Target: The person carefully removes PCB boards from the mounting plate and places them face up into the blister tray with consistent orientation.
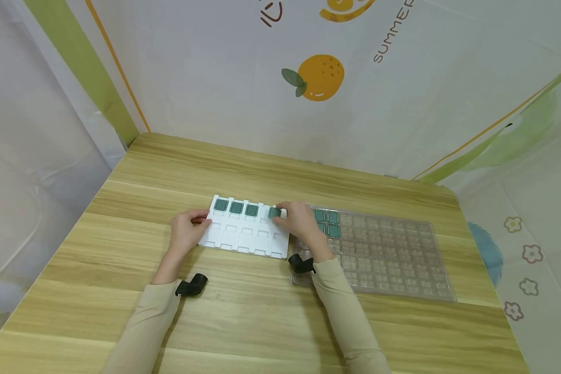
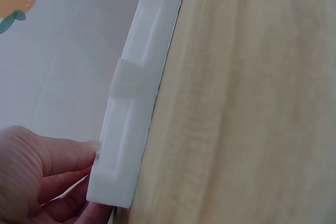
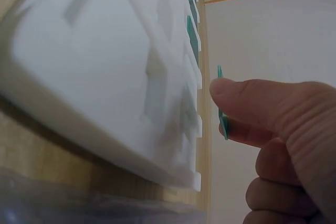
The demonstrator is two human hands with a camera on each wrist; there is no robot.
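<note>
1. Your right hand (image 1: 301, 221) has a green chip (image 1: 274, 212) pinched between thumb and finger, above the right part of the far row of the white tray (image 1: 238, 221). In the right wrist view the chip is clear of the plastic, with a gap beneath it.
2. Your left hand (image 1: 187, 229) grips the near-left edge of that tray, thumb against the side and the other fingers curled at the rim. A light hold there should be enough; squeezing hard could flex the tray on the bench (image 1: 243, 322).
3. Three seated chips (image 1: 236, 207) fill the first slots of the far row, counting from your left. Use their alignment as your guide for turning the one you hold.
4. The held chip seems to overlap the right side of the fourth slot (image 1: 264, 213), but your fingers cover that end, so I can't be sure which slot lies beneath it. Check before lowering.
5. I'd bring it down level and release gently; a tilted corner could catch on the slot wall.
6. Mind your right wrist over the clear tray (image 1: 388, 249): the loaded chips (image 1: 333, 230) sit just beside it, and a dragging sleeve might nudge them.
</note>
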